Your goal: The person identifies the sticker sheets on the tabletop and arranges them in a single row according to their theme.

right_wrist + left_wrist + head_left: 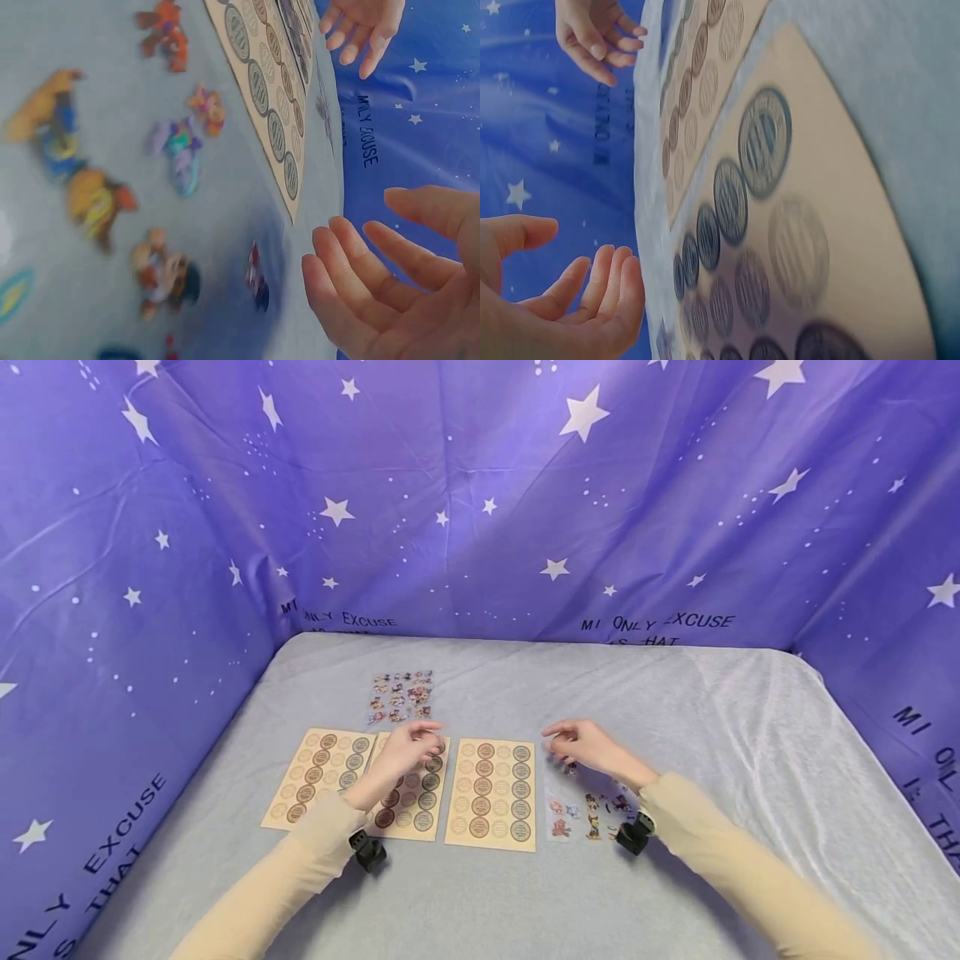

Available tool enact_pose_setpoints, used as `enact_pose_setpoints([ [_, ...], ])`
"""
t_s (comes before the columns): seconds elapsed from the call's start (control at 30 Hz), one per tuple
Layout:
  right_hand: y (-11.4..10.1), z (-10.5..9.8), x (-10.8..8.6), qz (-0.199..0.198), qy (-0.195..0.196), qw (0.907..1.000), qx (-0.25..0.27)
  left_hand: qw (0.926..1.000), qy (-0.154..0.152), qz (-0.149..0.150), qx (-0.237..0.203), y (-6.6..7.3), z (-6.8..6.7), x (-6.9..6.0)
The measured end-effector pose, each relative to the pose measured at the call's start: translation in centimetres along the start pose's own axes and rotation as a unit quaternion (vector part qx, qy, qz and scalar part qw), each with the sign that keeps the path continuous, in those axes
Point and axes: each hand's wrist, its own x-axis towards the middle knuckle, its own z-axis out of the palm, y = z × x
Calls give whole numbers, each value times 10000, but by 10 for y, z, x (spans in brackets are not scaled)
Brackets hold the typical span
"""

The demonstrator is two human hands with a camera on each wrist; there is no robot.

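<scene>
My left hand [408,750] hovers over the middle sticker sheet [405,820], a cream sheet with rows of round brown and green seals; its fingers are relaxed and hold nothing. To its right lies another cream sheet [491,797] of round seals, flat on the cloth. Above a clear sheet of cartoon character stickers [592,817] is my right hand [585,747], loosely bent and holding nothing. That hand and forearm cover part of the clear sheet. In the left wrist view, the left hand's fingers [600,292] are apart from the paper.
A third cream sheet [315,777] lies at the left, beside the middle one. Behind the sheets is a second clear sheet of cartoon stickers [397,697]. A grey-blue cloth [675,693] covers the table, with a purple star-patterned curtain [480,510] around it.
</scene>
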Motion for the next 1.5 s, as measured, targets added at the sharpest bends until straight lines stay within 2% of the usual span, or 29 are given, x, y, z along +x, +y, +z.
enact_pose_setpoints([
  [0.27,-9,15,23,-49,32,9995,311,9995,289,31,-77,-8,-22,7],
  [0.4,-14,23,34,-91,118,9990,415,9989,430,-72,-142,-11,-33,9],
  [0.6,-22,38,50,-26,222,9969,750,9989,453,-29,-68,-18,-51,11],
  [0.77,-28,50,64,51,196,9949,989,9977,641,-127,-199,-26,-64,20],
  [0.83,-37,53,65,62,159,9941,1074,9970,720,-170,-217,-29,-70,23],
  [1.0,-45,64,75,141,219,9917,1258,9950,924,-158,-340,-35,-83,30],
  [1.1,-37,74,89,134,381,9904,1324,9936,1067,-127,-338,-39,-89,35],
  [1.27,-41,85,101,-17,535,9893,1360,9906,1354,-60,-184,-38,-98,41],
  [1.33,-44,88,104,-56,574,9889,1371,9892,1450,-169,-141,-37,-101,43],
  [1.5,-51,93,108,-115,701,9868,1457,9888,1462,-304,-61,-37,-106,50],
])
